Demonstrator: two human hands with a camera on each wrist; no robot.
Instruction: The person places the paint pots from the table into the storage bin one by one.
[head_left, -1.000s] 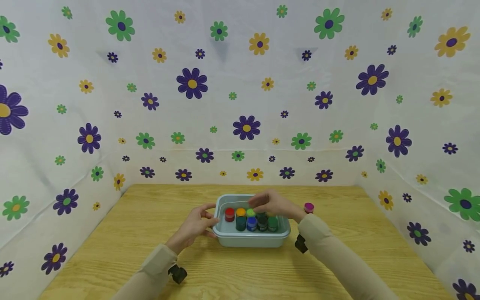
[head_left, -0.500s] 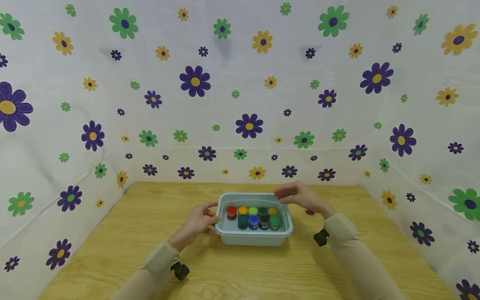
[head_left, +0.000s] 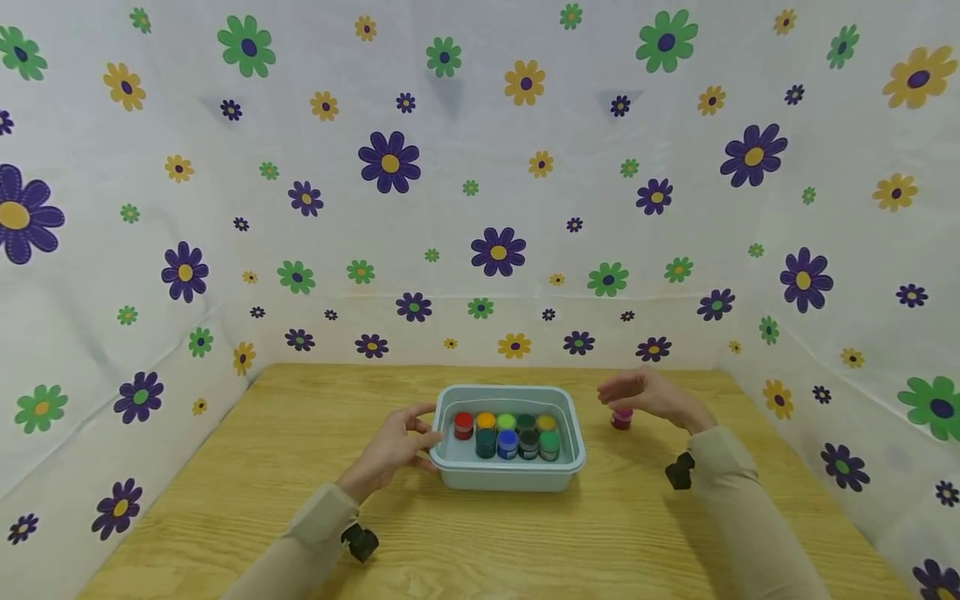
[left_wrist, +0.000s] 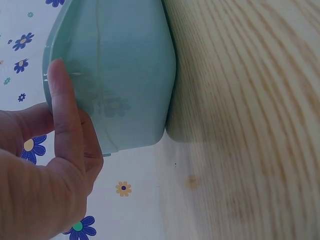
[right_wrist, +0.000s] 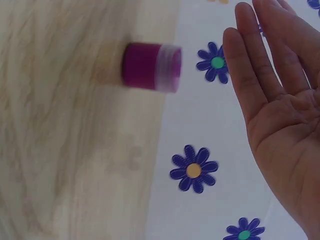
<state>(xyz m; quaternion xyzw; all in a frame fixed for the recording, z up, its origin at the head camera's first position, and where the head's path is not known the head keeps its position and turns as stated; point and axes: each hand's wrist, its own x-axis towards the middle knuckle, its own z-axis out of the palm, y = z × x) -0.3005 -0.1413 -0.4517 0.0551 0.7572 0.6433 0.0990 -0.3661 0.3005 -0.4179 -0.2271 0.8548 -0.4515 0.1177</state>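
Note:
A light blue plastic bin (head_left: 510, 481) stands mid-table with several small paint jars inside. Among them are a red jar (head_left: 463, 426), an orange one (head_left: 486, 422), a blue one (head_left: 507, 444) and a green one (head_left: 549, 445). At the bin's left end, my left hand (head_left: 393, 446) holds the rim; the left wrist view shows its fingers against the bin's outer wall (left_wrist: 130, 65). To the right of the bin, a magenta paint jar (right_wrist: 145, 66) stands upright on the table. Over it hovers my right hand (head_left: 652, 397), fingers extended and holding nothing.
The wooden table (head_left: 480, 550) stretches around the bin. White cloth with printed flowers (head_left: 480, 208) walls off the back and both sides. A dark camera is strapped at each wrist.
My right hand has moved from above the jars in the bin rightward to the magenta jar. A yellow-lidded jar in the bin's back row has come into sight. My left hand stays at the bin.

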